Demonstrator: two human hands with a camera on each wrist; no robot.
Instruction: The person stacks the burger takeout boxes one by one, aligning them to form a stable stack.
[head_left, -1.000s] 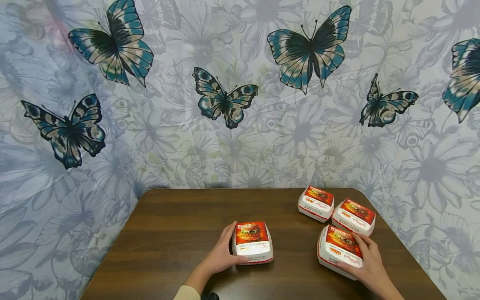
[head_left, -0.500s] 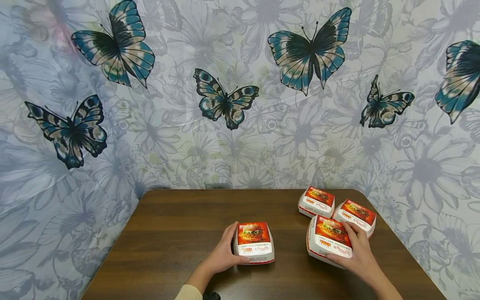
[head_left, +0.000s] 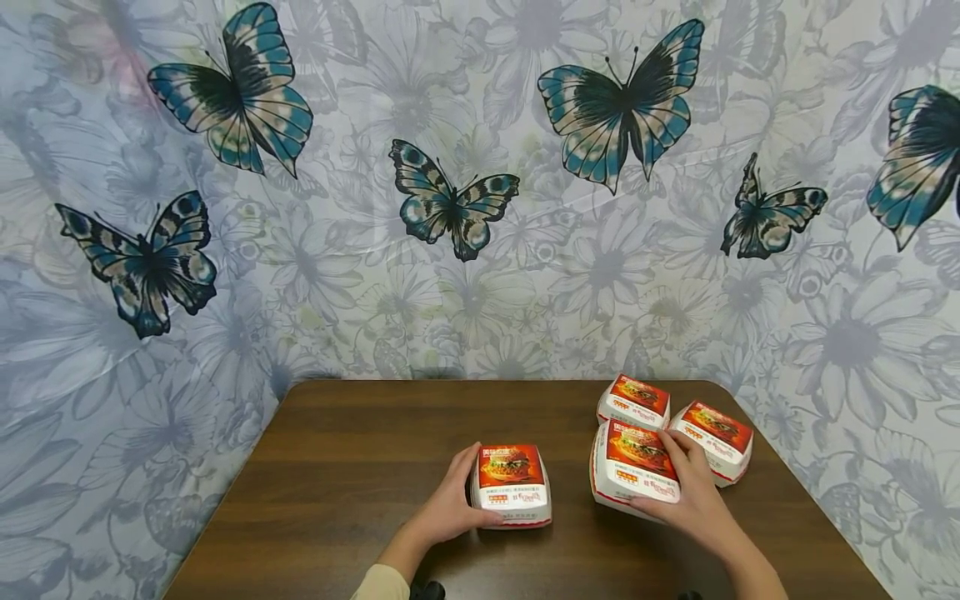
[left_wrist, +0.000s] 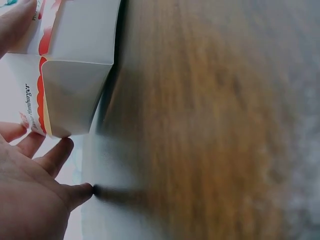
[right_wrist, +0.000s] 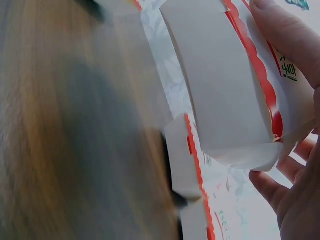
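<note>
Near the middle of the table my left hand [head_left: 448,506] grips a hamburger box [head_left: 513,487], thumb at its front and fingers along its left side. That box rests on the wood; in the left wrist view its white side [left_wrist: 75,95] shows the words "Hamburger". To the right, my right hand [head_left: 693,500] holds a second hamburger box [head_left: 633,467] between thumb and fingers. It is raised above the table, as the right wrist view shows its white side [right_wrist: 220,80] over a dark shadow. Both lids carry a red burger picture.
Two more hamburger boxes stand at the back right, one box [head_left: 637,400] partly hidden behind the raised one, the other box [head_left: 712,437] beside my right hand. The brown table [head_left: 360,433] ends at a butterfly-patterned cloth [head_left: 480,317].
My right hand has carried its hamburger box leftward and a little upward in the head view, away from the right-hand box. My left hand stays on its box with hardly any shift.
</note>
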